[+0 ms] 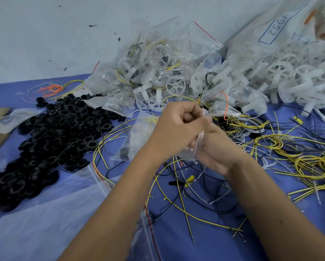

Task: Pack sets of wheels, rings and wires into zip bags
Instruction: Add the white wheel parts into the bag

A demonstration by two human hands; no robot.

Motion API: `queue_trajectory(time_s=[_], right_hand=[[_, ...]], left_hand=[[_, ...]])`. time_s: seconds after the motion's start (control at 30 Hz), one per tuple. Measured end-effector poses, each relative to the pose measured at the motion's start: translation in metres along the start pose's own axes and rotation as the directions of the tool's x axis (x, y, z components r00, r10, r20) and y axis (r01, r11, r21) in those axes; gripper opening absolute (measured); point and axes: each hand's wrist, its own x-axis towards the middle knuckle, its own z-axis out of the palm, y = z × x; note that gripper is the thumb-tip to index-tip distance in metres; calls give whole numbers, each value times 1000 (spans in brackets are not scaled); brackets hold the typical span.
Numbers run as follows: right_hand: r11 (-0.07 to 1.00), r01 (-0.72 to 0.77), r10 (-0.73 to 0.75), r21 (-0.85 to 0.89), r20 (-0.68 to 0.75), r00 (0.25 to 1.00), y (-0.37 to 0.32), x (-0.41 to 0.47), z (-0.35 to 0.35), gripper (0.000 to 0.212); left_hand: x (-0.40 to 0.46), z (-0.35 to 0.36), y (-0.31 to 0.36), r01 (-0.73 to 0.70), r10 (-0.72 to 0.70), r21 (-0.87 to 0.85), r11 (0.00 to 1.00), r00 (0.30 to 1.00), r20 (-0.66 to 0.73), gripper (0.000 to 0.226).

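Note:
Both my hands meet at the middle of the blue table. My left hand (176,127) has its fingers curled round the top of a small clear zip bag (196,146). My right hand (217,149) holds the same bag from the right and below. What lies inside the bag is hidden by my hands. A heap of black rings (50,132) lies at the left. White wheels (289,76) are piled at the back right. Yellow, black and white wires (299,161) are strewn across the right and under my forearms.
A mound of filled zip bags (158,65) rises at the back centre against the wall. Empty zip bags (45,213) with red strips lie at the front left. A large printed sack (278,29) leans at the back right. Orange wires (50,89) lie at the back left.

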Motion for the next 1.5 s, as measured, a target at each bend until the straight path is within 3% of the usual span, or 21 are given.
queue_trajectory(time_s=[0.03,0.1,0.2,0.3,0.37,0.4,0.47,0.5,0.6,0.67,0.73,0.83,1.0,1.13,1.23,1.3,1.37,1.43,1.5], right_hand=[[992,-36,32,124,37,999,-2,0,0,28],[974,-94,85,208,50,995,-5,-1,3,29],[992,-101,97,-76,-56,994,-2,-1,5,28],[986,-37,23,-163,-91,996,-2,5,7,33],[955,-10,-68,-296,-253,965,0,8,7,32],[914,-9,-106,-406,-260,960,3,7,5,27],[866,-16,-133,-500,-260,956,3,5,3,7],[900,-24,-96,-436,-251,963,4,5,6,10],[940,17,-100,-341,-226,969,12,2,4,26],[846,-15,-138,-532,-246,960,14,2,0,23],[660,-55,-162,-749,-213,964,17,2,-6,29],[519,-66,-146,-852,-164,975,18,-2,-10,40],[404,25,-65,-915,-1,998,20,0,0,33],[357,103,-156,-928,49,987,22,3,5,19],[505,155,-326,-849,-21,945,10,4,0,12],[592,156,-406,-791,-126,905,-3,0,-11,13],[563,151,-511,-813,-199,836,-18,-4,-25,18],[547,124,-588,-828,-275,761,-31,-7,-41,30],[579,90,-579,-810,-331,746,-39,-11,-57,31]], left_hand=[[1,-2,3,-4,4,-28,1000,1000,-14,26],[2,-4,5,-10,8,-50,999,999,-32,31],[1,-7,5,24,-24,-88,996,1000,0,28],[1,-12,0,62,-61,-159,985,998,10,29],[2,-20,-9,41,-50,-54,998,986,-162,30],[3,-26,-17,34,-7,97,995,965,-260,32],[4,-44,-35,68,83,430,900,943,-323,34],[3,-54,-42,77,92,523,849,953,-290,34],[2,-72,-58,60,40,595,802,987,-154,41],[1,-75,-65,64,-10,620,782,996,-89,41],[0,-75,-70,72,-29,647,759,997,-77,34],[0,-77,-70,72,-11,716,694,996,-90,30],[-3,-81,-65,264,-39,844,466,959,-279,30],[-6,-84,-63,457,-40,834,310,882,-469,35],[-10,-92,-65,531,-50,805,264,841,-539,32],[-12,-94,-64,557,-38,791,254,822,-568,31],[-10,-91,-61,538,34,789,297,820,-571,31],[-4,-81,-54,423,146,786,452,833,-533,29],[3,-64,-46,276,196,715,642,843,-501,28]])
